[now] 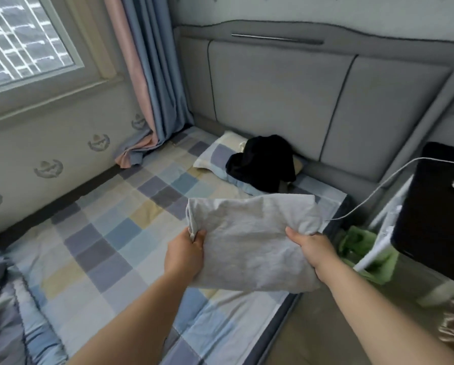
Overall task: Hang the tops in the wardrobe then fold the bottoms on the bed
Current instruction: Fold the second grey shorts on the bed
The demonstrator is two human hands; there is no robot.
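Head view: folded light-grey cotton garment (249, 241) held above the checked-quilt bed (94, 233).
My left hand (186, 251) and right hand (311, 248) each pinch one side edge; soft, light, limp fabric, so support both edges.

No legible text, labels, brands or numbers anywhere in view, only wordless crest-like emblems (48, 168) repeated along the wallpaper (62, 143) beneath the window.
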